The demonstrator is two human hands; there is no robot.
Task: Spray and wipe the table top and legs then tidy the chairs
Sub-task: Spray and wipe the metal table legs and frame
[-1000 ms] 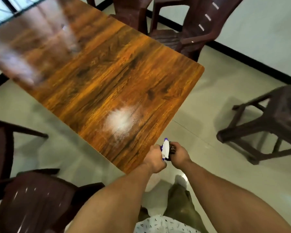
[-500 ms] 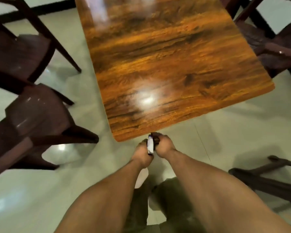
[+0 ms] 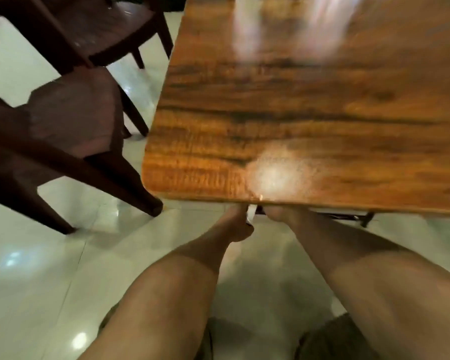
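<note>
The wooden table top (image 3: 309,105) fills the upper right, with a whitish patch of spray (image 3: 278,175) near its front edge. Just below that edge my left hand (image 3: 238,224) and my right hand (image 3: 278,213) are close together, both around a small white spray bottle (image 3: 250,215), of which only a sliver shows between them. The fingers and most of the bottle are hidden under the table edge. A dark metal table frame (image 3: 348,216) shows under the top to the right of my hands.
Two dark brown plastic chairs stand left of the table, one near (image 3: 70,120) and one farther back (image 3: 109,29). The near chair's leg reaches the floor close to the table corner. Glossy pale tiles (image 3: 50,268) cover the floor.
The view has swung and dropped nearer the table's front edge. My hands with the bottle have moved forward and partly under that edge. A spray patch now shows near the edge.
</note>
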